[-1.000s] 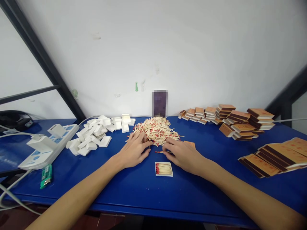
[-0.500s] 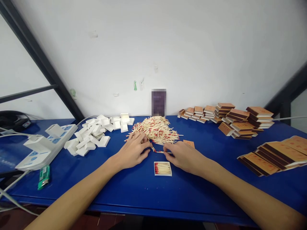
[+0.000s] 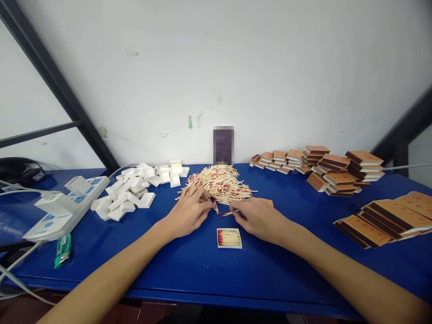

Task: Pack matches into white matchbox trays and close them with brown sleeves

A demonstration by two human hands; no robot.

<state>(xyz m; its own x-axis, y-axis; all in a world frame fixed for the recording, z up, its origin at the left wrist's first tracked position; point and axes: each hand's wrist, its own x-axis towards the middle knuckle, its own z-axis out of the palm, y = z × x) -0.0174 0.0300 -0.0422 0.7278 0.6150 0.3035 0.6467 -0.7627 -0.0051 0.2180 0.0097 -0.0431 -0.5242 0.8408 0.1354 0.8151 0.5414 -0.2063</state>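
Observation:
My right hand point(image 3: 257, 217) pinches a matchstick point(image 3: 228, 213) between thumb and fingers, its red head pointing left. At the near left side of a heap of matchsticks point(image 3: 221, 182), my left hand point(image 3: 191, 210) rests with bent, parted fingers; their tips are partly hidden among the sticks. Another loose match point(image 3: 216, 207) lies by the left thumb. Closer to me, a white matchbox tray point(image 3: 229, 246) holds a layer of matches, red heads to the left. An orange matchbox sleeve point(image 3: 268, 202) shows partly behind my right hand.
White inner trays point(image 3: 126, 189) are piled on the left of the blue table point(image 3: 189, 270). Brown-orange matchbox sleeves point(image 3: 337, 175) are stacked at the right, with more point(image 3: 388, 216) nearer. At far left are a power strip point(image 3: 67, 207) with cables and a green packet point(image 3: 63, 249).
The match in my right hand has tilted and shifted slightly right, its head now apart from the match by my left thumb. My left hand has hardly moved.

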